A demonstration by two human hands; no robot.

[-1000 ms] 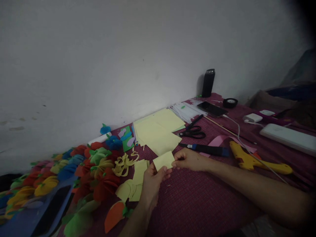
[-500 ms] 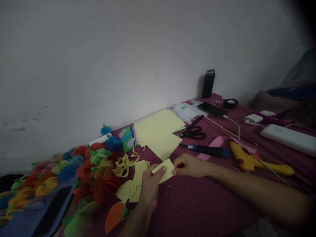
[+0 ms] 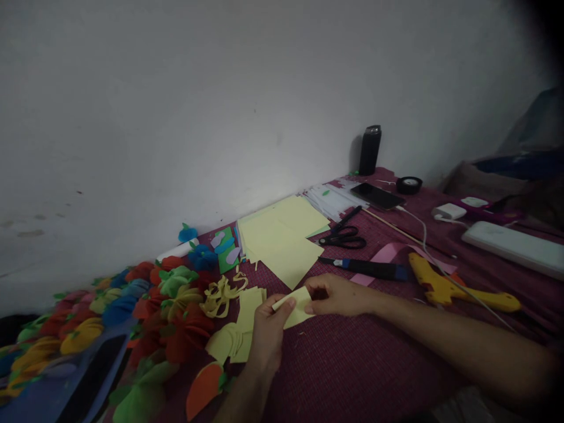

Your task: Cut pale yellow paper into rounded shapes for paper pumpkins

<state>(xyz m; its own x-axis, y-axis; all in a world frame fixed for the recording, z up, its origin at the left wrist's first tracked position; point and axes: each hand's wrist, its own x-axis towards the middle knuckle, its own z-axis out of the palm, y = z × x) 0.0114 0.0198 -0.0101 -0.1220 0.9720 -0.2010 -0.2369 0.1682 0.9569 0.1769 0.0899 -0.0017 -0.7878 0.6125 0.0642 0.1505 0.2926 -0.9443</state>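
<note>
Between my hands is a small piece of pale yellow paper, its upper edge folded over. My left hand pinches its left side, thumb lying on top. On the right edge, the thumb and curled fingers of my right hand grip the same piece. Left of my left hand lie more small yellow paper pieces, some cut round, and curly yellow paper strips. Large yellow sheets are stacked just beyond my hands.
Many colourful paper pumpkin shapes crowd the left. To the right lie black scissors, a blue-and-black cutter knife, a yellow glue gun with a trailing white cable, a phone and a white power strip. A black bottle stands behind.
My right hand's fingers have shifted slightly leftward along the yellow paper's right edge. My left hand keeps its pinch, and the view has moved a little.
</note>
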